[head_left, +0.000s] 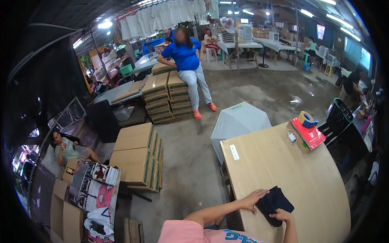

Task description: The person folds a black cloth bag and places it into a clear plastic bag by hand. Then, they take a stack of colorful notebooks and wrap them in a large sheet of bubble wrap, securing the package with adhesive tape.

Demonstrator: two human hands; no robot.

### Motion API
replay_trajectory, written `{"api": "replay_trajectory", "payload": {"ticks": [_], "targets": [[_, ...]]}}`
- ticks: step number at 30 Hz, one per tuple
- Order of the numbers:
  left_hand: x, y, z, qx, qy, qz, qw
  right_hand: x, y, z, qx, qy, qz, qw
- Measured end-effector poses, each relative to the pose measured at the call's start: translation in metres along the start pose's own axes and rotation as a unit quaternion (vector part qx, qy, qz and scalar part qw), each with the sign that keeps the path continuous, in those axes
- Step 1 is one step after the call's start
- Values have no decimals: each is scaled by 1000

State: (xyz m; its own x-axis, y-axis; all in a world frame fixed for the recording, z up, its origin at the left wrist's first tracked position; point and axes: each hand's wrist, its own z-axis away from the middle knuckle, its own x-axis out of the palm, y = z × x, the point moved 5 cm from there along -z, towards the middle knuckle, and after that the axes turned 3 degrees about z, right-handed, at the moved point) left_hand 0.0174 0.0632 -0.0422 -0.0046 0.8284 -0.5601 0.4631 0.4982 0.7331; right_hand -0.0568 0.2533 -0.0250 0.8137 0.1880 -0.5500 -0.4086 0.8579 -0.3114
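A folded dark navy cloth, perhaps a garment, lies near the front edge of the pale wooden table. My left hand rests flat at its left side, fingers stretched out and fingertips touching the fabric's edge. On the near right side, my right hand has its thumb and fingers closed on the cloth's edge. Part of the fabric below that hand is hidden from view.
A red box, a roll of tape and a white charger occupy the table's far end. Beyond its left corner is an open grey umbrella. Stacked cartons stand left. A person in blue leans on more boxes.
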Motion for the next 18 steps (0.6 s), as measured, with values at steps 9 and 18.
{"api": "replay_trajectory", "payload": {"ticks": [9, 18], "targets": [[27, -43, -36, -124, -51, 233, 963, -42, 0, -5, 61, -132, -246, 958], [50, -60, -46, -290, -9, -24, 957, -15, 101, -71, -82, -16, -465, 882]]}}
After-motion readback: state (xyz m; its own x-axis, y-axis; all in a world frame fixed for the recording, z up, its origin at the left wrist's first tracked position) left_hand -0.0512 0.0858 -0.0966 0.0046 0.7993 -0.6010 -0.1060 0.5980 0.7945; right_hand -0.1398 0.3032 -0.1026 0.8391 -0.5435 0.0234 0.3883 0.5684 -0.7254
